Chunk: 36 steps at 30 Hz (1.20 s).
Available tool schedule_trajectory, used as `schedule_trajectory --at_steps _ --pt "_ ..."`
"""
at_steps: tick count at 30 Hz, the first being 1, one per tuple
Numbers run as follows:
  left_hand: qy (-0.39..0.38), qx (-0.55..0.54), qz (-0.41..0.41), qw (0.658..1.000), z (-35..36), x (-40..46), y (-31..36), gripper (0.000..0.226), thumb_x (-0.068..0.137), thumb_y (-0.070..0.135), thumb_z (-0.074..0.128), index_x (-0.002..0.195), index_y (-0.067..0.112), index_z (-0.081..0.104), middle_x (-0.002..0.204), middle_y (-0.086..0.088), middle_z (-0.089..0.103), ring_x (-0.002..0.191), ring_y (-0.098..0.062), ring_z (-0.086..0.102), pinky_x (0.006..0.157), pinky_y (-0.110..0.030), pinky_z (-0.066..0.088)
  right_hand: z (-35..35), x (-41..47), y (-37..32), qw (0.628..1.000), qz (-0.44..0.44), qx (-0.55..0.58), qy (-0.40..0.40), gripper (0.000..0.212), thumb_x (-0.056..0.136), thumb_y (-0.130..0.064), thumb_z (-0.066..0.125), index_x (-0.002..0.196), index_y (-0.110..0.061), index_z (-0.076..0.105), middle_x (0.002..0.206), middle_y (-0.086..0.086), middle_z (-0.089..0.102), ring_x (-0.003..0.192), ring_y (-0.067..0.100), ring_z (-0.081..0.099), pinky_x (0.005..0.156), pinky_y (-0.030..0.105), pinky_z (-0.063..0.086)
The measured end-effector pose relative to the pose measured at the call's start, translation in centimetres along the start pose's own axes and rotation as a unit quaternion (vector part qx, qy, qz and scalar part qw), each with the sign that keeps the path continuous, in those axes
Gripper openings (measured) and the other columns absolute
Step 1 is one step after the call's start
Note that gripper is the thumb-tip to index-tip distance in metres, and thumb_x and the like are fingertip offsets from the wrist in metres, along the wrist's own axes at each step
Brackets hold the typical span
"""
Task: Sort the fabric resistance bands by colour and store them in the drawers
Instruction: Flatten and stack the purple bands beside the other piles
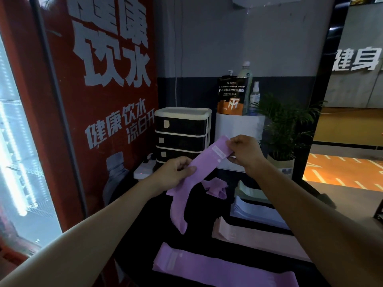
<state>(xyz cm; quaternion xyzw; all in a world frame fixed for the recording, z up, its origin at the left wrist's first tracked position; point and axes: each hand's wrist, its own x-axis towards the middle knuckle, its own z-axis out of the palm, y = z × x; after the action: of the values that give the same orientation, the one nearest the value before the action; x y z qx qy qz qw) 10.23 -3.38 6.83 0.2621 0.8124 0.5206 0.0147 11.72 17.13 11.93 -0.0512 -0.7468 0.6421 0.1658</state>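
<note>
Both hands hold a purple fabric band (209, 158) stretched in the air above the dark table. My left hand (176, 172) grips its middle, and my right hand (244, 150) pinches its upper end near the white label. Its lower end hangs down toward the table. A crumpled purple band (215, 186) lies behind it. Flat stacks lie on the table: purple (217, 268) nearest, pink (248, 239), pale blue (252, 210) and green (248, 191) farther back. A small drawer unit (182, 133) with several dark drawers, all pushed in, stands at the back.
A white box (238, 129) right of the drawers carries a black-orange pouch (232, 94) and bottles. A potted plant (286, 129) stands at the right. A white power strip (145, 166) lies left of the drawers. A red vending machine (93, 100) walls off the left side.
</note>
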Motion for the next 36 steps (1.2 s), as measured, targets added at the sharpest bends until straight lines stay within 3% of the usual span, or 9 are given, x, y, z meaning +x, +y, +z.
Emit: schedule_trajectory --at_steps 9,12,14,17,22,25,29,33,36 --pt "-0.008 0.057 -0.004 0.998 1.0 -0.5 -0.7 0.030 0.098 0.030 0.041 0.075 0.025 0.059 0.076 0.004 0.056 0.072 -0.010 0.049 0.069 -0.025 0.038 -0.1 -1.4 0.9 0.999 -0.003 -0.023 0.025 0.025 0.092 -0.014 0.055 0.067 -0.014 0.056 0.084 0.015 0.060 0.078 0.025 0.056 0.090 0.050 0.052" --pt "-0.032 0.059 -0.010 0.998 1.4 -0.9 0.0 0.036 0.094 0.038 0.048 0.061 0.023 0.053 0.063 0.002 0.047 0.059 -0.012 0.043 0.059 -0.025 0.034 0.3 -1.9 0.4 0.999 -0.023 -0.021 0.005 0.024 0.091 -0.011 0.056 0.067 -0.012 0.057 0.086 0.015 0.060 0.081 0.025 0.056 0.090 0.050 0.051" --pt "-0.065 0.084 -0.021 0.994 1.4 -1.1 -0.1 0.025 0.090 0.035 0.056 0.075 0.017 0.061 0.071 -0.003 0.058 0.064 -0.017 0.053 0.059 -0.026 0.043 0.5 -2.0 0.0 0.999 -0.044 -0.028 -0.001 0.023 0.091 -0.011 0.057 0.068 -0.011 0.057 0.085 0.014 0.060 0.082 0.024 0.056 0.090 0.050 0.051" --pt "-0.088 0.066 -0.016 0.994 1.5 -1.3 -0.7 0.017 0.091 0.023 0.059 0.104 0.013 0.065 0.102 -0.002 0.069 0.093 -0.012 0.063 0.082 -0.027 0.051 0.5 -1.8 -0.8 0.997 -0.069 -0.032 -0.006 0.019 0.091 -0.012 0.058 0.071 -0.012 0.058 0.087 0.013 0.062 0.083 0.024 0.057 0.091 0.051 0.051" --pt "-0.064 0.032 -0.007 0.997 1.1 -1.3 0.0 0.024 0.090 0.021 0.059 0.067 0.016 0.054 0.063 0.011 0.053 0.063 -0.004 0.050 0.070 -0.023 0.041 0.5 -1.9 -1.8 0.994 -0.100 -0.020 -0.026 0.018 0.090 -0.008 0.058 0.072 -0.014 0.060 0.080 0.005 0.061 0.084 0.022 0.058 0.092 0.046 0.051" --pt "-0.030 -0.011 0.021 0.999 0.8 -0.7 2.5 0.005 0.088 0.015 0.061 0.091 0.015 0.057 0.084 0.006 0.060 0.073 0.002 0.059 0.071 -0.015 0.047 0.6 -2.4 -2.7 0.989 -0.129 -0.018 -0.074 0.020 0.087 -0.004 0.061 0.072 -0.015 0.062 0.076 0.001 0.061 0.080 0.017 0.057 0.086 0.038 0.051" --pt "0.046 -0.018 0.082 0.995 0.4 0.9 7.0 0.025 0.086 0.018 0.064 0.109 0.019 0.055 0.105 0.003 0.064 0.095 -0.009 0.062 0.080 -0.022 0.052 0.4 -2.9 -4.2 0.978 -0.168 -0.056 -0.108 0.009 0.085 -0.006 0.064 0.078 -0.012 0.066 0.075 -0.001 0.062 0.069 0.007 0.056 0.065 0.014 0.048" --pt "0.075 0.005 0.108 0.991 0.6 1.9 9.8 0.004 0.085 0.020 0.065 0.087 0.020 0.062 0.087 -0.001 0.065 0.081 -0.013 0.059 0.079 -0.029 0.048 -0.7 -2.9 -5.0 0.983 -0.161 -0.023 -0.085 0.007 0.085 -0.007 0.064 0.081 -0.011 0.067 0.079 0.003 0.064 0.078 0.014 0.058 0.075 0.024 0.049" --pt "0.109 -0.021 0.103 0.988 1.2 2.5 10.9 0.009 0.084 0.020 0.066 0.093 0.018 0.064 0.102 -0.017 0.065 0.095 -0.027 0.061 0.090 -0.041 0.049 -1.7 -3.1 -4.4 0.987 -0.134 0.016 -0.084 0.018 0.087 -0.011 0.063 0.103 -0.002 0.064 0.098 0.016 0.067 0.092 0.026 0.062 0.088 0.035 0.051"
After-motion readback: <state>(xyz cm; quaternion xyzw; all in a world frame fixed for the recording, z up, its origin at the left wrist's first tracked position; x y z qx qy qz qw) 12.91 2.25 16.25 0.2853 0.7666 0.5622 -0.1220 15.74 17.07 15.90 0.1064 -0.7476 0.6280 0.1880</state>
